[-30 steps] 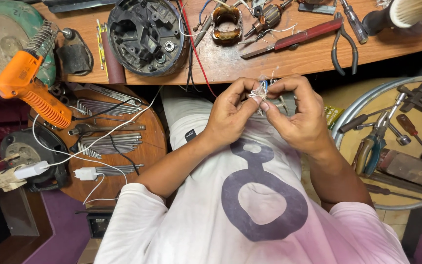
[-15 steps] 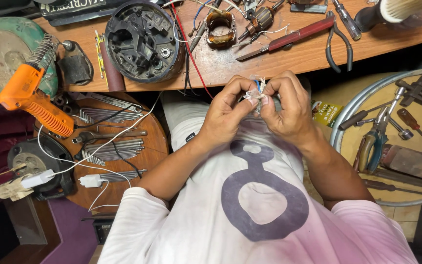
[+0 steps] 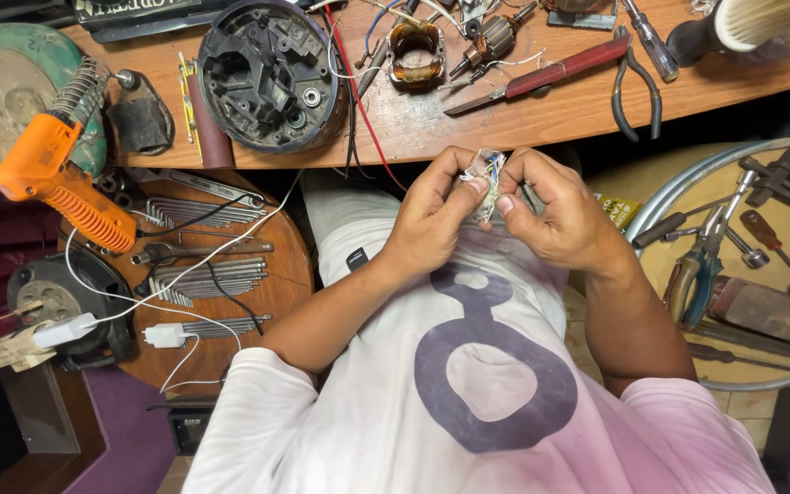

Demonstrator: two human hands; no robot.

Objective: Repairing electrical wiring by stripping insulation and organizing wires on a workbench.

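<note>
Just above the middle of the frame, the person's two hands meet over the lap, in front of a white shirt with a large dark figure on its chest. The left hand (image 3: pixel 432 215) is curled nearly closed, its thumb and fingertips pinching one side of a small bundle of thin wires (image 3: pixel 486 178), pale with a few blue strands. The right hand (image 3: pixel 555 215) is curled the same way and pinches the other side, so the bundle sits between the two sets of fingertips, just below the edge of the wooden workbench (image 3: pixel 468 123). What lies inside the bundle cannot be made out.

On the bench, which runs across the top of the frame, a round black motor housing (image 3: pixel 272 73) lies at upper left of centre. To its right sit a copper-wound coil (image 3: pixel 415 50) and a small armature (image 3: pixel 494 37). A red-handled knife (image 3: pixel 541 75) lies slanted further right, with black pliers (image 3: pixel 637 87) beside it.

At the left edge, an orange soldering gun (image 3: pixel 61 178) rests tilted near a green round disc (image 3: pixel 11 73). Below it, a round wooden stool top (image 3: pixel 276 274) carries rows of hex keys (image 3: pixel 203 274) and a white cable. At the right edge, a round metal tray (image 3: pixel 688 201) holds screwdrivers and blue-handled pliers (image 3: pixel 692 274).
</note>
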